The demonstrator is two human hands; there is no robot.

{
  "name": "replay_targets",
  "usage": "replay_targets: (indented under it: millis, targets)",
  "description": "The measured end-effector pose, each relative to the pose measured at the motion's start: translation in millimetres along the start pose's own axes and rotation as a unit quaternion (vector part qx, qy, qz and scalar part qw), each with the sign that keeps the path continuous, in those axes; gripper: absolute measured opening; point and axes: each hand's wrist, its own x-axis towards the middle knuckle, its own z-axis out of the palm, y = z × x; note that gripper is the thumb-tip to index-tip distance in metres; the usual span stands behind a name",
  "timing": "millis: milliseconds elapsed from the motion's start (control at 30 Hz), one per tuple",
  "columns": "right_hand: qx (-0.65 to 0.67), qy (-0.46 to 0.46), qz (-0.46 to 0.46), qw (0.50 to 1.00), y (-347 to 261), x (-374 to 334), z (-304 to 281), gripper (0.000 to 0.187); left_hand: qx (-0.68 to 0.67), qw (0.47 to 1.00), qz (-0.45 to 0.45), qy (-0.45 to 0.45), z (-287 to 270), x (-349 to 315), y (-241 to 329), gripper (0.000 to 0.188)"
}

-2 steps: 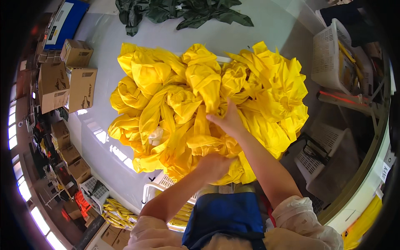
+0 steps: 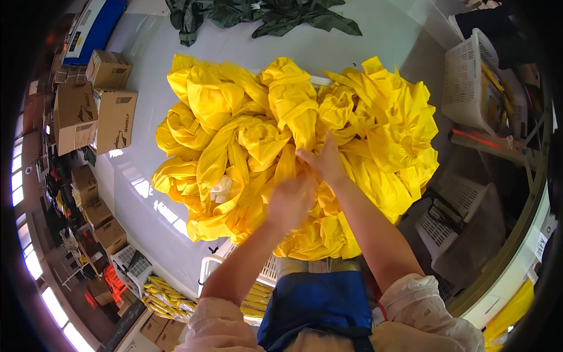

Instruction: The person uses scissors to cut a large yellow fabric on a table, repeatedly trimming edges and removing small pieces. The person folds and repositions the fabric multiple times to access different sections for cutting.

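A big heap of crumpled yellow fabric [image 2: 214, 102], gathered into several knotted-looking bunches, fills the middle of the view. My right hand [image 2: 325, 163] rests against the heap's centre, thumb and forefinger spread apart, with yellow folds around the fingertips. Just to its left, my left hand [image 2: 290, 202] is over the nearer folds; motion smears its fingers, so its grip cannot be made out. A small white piece [image 2: 221, 189] shows among the folds on the left. Part of a white frame or rim peeks out behind the heap.
Dark green garments [image 2: 234, 14] lie on the grey surface [image 2: 141, 135] beyond the heap. Cardboard boxes [image 2: 114, 123] stand at left. White plastic baskets [image 2: 463, 79] are at right, and another basket [image 2: 267, 270] sits close to my blue apron [image 2: 316, 305]. Packed yellow bundles [image 2: 164, 299] lie at lower left.
My left hand has moved up and away from me, from the heap's near side toward my right hand. The right hand has barely shifted.
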Motion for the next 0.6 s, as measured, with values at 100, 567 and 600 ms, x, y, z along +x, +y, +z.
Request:
replay_targets:
  millis: [100, 567, 600]
  targets:
    - [0.161, -0.050, 0.011, 0.986, 0, 15, 13, 0.078, -0.035, 0.989, -0.116, -0.086, 20, -1, -42, 0.040]
    - [-0.151, -0.316, -0.369, 0.861, 56, -59, -21, 0.017, 0.186, 0.944, -0.151, -0.227, 11, 24, -117, 0.041]
    - [-0.146, -0.312, -0.370, 0.863, 55, -58, -21, 0.016, 0.186, 0.943, -0.163, -0.221, 11, 22, -111, 0.043]
